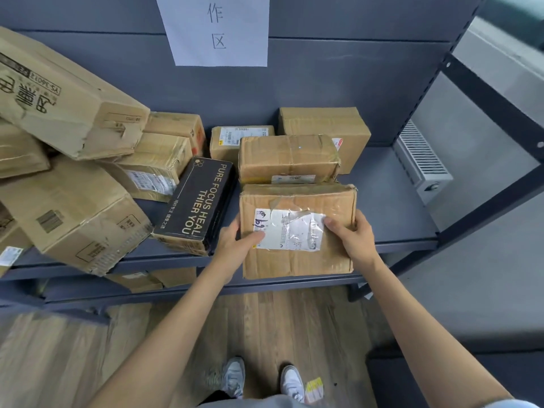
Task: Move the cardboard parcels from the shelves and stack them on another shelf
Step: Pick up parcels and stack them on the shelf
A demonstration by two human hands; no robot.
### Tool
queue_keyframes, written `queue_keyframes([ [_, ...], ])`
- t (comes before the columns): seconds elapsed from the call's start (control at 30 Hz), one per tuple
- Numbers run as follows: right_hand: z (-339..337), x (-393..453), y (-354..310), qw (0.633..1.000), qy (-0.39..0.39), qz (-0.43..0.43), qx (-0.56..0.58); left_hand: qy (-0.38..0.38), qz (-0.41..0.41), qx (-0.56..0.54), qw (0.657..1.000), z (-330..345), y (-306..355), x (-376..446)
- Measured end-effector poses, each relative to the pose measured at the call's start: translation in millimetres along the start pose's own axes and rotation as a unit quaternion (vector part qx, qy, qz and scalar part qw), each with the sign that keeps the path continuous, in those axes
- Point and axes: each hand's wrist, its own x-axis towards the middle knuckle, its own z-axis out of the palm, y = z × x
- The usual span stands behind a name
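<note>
A flat cardboard parcel (297, 260) with a white taped shipping label lies at the front edge of the grey metal shelf (391, 207). My left hand (238, 245) grips its left side, thumb on the label. My right hand (351, 237) grips its right side, thumb on the label's right end. Directly behind it rests another taped parcel (288, 157), and further back stand a larger box (326, 125) and a small labelled box (232, 139). A black box (197, 204) printed "PURE FOCUS HEAL" leans to the left of the held parcel.
A heap of large cardboard boxes (73, 207) fills the shelf's left half, some tilted and overhanging the front edge. More parcels (150, 279) sit on the lower shelf. A paper sign (216, 30) hangs on the back panel. The shelf's right upright (497, 198) stands close.
</note>
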Motion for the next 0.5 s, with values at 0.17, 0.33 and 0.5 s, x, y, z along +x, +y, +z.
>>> queue_keyframes([
  [0.17, 1.9, -5.0, 5.9, 0.998, -0.037, 0.045, 0.012, 0.01, -0.022, -0.032, 0.999, 3.0, 0.2, -5.8],
  [0.33, 1.0, -7.5, 0.6, 0.996, -0.062, 0.06, -0.029, 0.008, -0.015, -0.023, 1.0, -1.4, 1.4, -11.6],
  [0.5, 4.4, -6.1, -17.0, 0.995, -0.092, 0.028, -0.015, 0.025, -0.016, -0.063, 0.998, -12.4, 6.1, -25.2],
])
